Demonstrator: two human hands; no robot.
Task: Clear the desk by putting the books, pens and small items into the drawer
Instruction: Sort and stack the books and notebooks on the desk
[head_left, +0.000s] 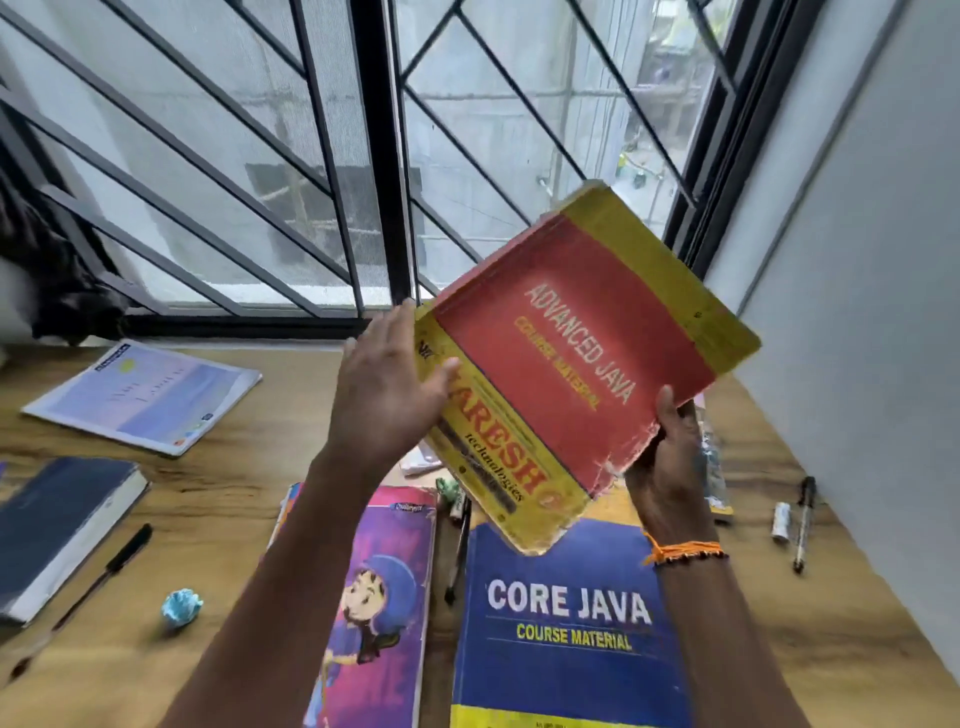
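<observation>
Red-and-yellow, the worn "Advanced Java" paperback book (582, 364) is tilted in the air above the wooden desk (234, 499). My right hand (670, 462) grips its lower corner; my left hand (387, 384) lies flat against its left edge, fingers straight. Under it, at the near edge, lie a blue "Core Java" book (566, 623), a purple cartoon-cover book (379, 597) and a black pen (460, 551) between them. Toward the left edge: a dark blue notebook (57, 525), a pale blue booklet (145, 395), a crumpled blue paper ball (181, 609).

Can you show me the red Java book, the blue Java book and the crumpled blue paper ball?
Advanced Java book (571, 364): head view, middle of red cover.
Core Java book (569, 618): head view, blue cover near title.
Crumpled blue paper ball (181, 608): head view, its middle.
</observation>
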